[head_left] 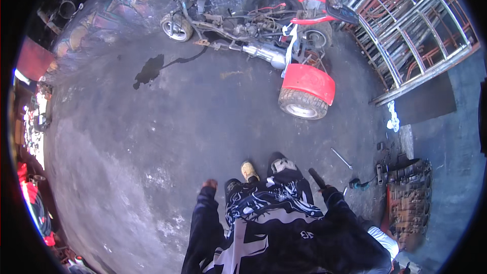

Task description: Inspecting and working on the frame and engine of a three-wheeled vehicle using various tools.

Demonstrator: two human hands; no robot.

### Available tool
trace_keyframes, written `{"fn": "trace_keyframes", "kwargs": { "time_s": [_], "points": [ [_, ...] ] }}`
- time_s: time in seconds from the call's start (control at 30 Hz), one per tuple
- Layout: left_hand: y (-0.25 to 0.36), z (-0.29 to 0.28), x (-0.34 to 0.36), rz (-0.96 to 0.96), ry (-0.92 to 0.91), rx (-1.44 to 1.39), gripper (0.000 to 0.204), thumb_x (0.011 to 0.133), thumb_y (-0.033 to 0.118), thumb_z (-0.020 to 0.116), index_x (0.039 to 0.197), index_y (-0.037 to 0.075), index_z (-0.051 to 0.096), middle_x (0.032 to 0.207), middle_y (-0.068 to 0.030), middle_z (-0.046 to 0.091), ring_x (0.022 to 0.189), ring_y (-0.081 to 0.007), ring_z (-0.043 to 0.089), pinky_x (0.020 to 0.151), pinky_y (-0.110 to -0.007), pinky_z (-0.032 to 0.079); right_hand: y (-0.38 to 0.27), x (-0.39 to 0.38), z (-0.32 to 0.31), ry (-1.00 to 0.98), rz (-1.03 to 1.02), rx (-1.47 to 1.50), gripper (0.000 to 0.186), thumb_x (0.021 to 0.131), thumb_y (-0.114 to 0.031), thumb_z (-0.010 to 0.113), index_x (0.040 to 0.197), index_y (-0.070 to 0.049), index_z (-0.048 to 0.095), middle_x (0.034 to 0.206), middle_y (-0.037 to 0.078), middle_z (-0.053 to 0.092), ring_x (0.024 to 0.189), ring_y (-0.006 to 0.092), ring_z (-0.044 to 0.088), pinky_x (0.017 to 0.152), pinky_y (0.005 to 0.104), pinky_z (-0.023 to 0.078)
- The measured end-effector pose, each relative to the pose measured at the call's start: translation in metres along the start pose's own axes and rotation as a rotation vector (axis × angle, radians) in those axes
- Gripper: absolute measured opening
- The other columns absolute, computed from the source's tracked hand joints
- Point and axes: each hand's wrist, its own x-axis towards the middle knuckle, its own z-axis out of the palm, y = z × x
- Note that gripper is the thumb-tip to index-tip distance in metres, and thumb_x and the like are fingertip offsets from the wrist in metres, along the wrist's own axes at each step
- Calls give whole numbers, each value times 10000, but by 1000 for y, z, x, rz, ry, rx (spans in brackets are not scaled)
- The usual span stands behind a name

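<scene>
- Grey floor [177, 122] surrounds you, stripped vehicle [266, 55] ahead.
- Your right hand [323, 189] holds a dark rod [316, 177] beside your right leg.
- Your left hand [210, 183] hangs leftward; I cannot tell its grip.

At lower centre, the left hand [210, 183] hangs bare; the right hand [323, 189] grips a dark cylindrical bar [316, 176]. A stripped metal-framed vehicle with red fenders [268, 55] stands upper centre.

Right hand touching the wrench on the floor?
Apart. The head view shows grey floor plainly between the right hand and the silver wrench.
</scene>
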Motion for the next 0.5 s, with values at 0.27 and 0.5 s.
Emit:
{"fn": "trace_keyframes", "kwargs": {
  "time_s": [0.27, 0.5],
  "points": [
    [198, -54, 181, -115, 227, -388, 103, 907, 117, 609, 969, 36, 622, 853, -97, 653, 647, -223, 606, 554, -358, 524, 122, 93, 72, 54, -152, -155, 471, 802, -413, 683, 1175, -128, 649, 1081, 178, 675, 1089, 327, 614, 939, 410, 462],
    [312, -82, 236, -472, 147, -36, 385, 989, 345, 337, 1116, 102, 607, 920, -118, 691, 666, -258, 657, 528, -383, 506, -36, 193, 19, 180, -340, -192, 374, 865, -413, 620, 1143, -166, 659, 1033, 184, 679, 1032, 339, 636, 884, 436, 490]
  ]
}}
